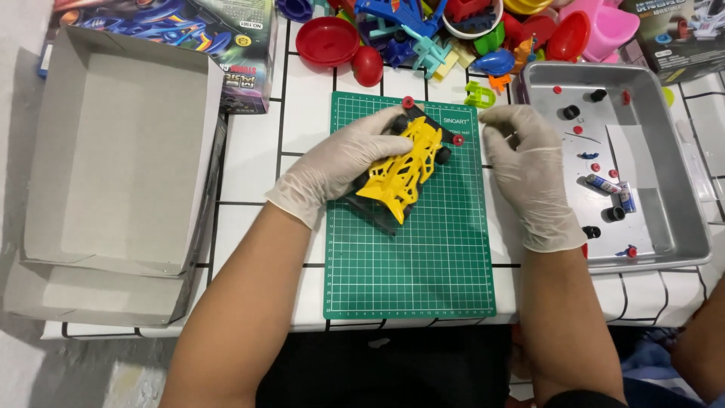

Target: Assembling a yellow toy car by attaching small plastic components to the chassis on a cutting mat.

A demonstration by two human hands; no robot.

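White tiled counter (249,162) with dark grout lines, evenly lit from above, no hard shadows. Pale mottled floor (83,370) shows at lower left below the counter edge. No walls or windows in view; dark space under the counter front.

lower half of green cutting mat (411,272) bare and open, open cardboard box (113,166) blocking the left, metal tray (664,181) walling the right, heap of plastic toys (453,34) crowding the far edge, yellow toy car (404,166) mid-mat
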